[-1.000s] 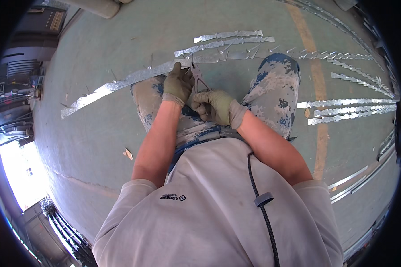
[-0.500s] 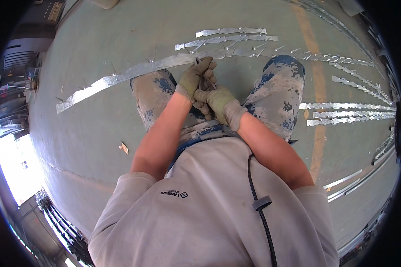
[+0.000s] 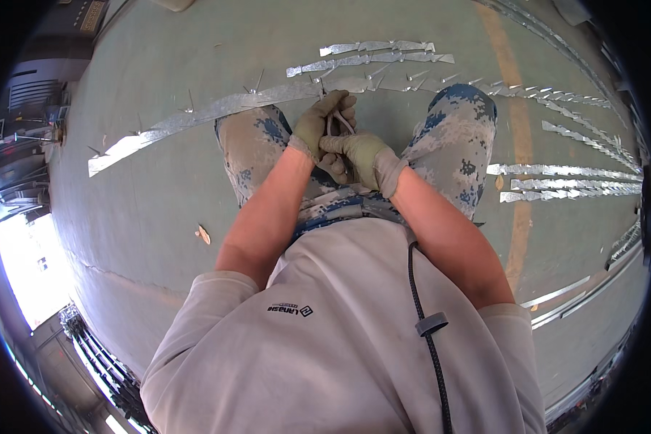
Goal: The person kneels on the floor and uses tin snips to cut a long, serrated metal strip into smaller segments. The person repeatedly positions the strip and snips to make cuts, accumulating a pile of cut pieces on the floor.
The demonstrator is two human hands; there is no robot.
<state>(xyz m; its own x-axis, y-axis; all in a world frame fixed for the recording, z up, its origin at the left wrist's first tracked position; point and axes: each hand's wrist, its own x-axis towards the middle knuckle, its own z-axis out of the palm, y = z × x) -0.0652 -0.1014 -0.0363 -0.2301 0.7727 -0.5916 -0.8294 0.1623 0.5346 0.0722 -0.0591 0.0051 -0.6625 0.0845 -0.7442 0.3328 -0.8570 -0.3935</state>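
A long silvery metal strip (image 3: 224, 103) with upright spikes lies across in front of me, just beyond my knees. Both my hands are in pale, soiled work gloves, close together between the knees. My left hand (image 3: 315, 124) is closed at the strip's near edge, its fingers curled round the upper part of what look like pliers (image 3: 341, 123). Two pale handles of this tool show spread in a V between the hands. My right hand (image 3: 362, 156) is closed at the handles' lower end. The hands hide most of the tool and its contact with the strip.
Two shorter spiked strips (image 3: 372, 61) lie on the green floor beyond the long one. More spiked strips (image 3: 568, 184) lie at the right, by a yellow floor line (image 3: 519, 137). A dry leaf (image 3: 204, 233) is at the left. Dark bundled lengths (image 3: 101, 362) stand at lower left.
The tool's handles now show more plainly and stand apart between my hands. My right hand has shifted slightly right. The strip's left part has tipped a little, so its spikes look longer.
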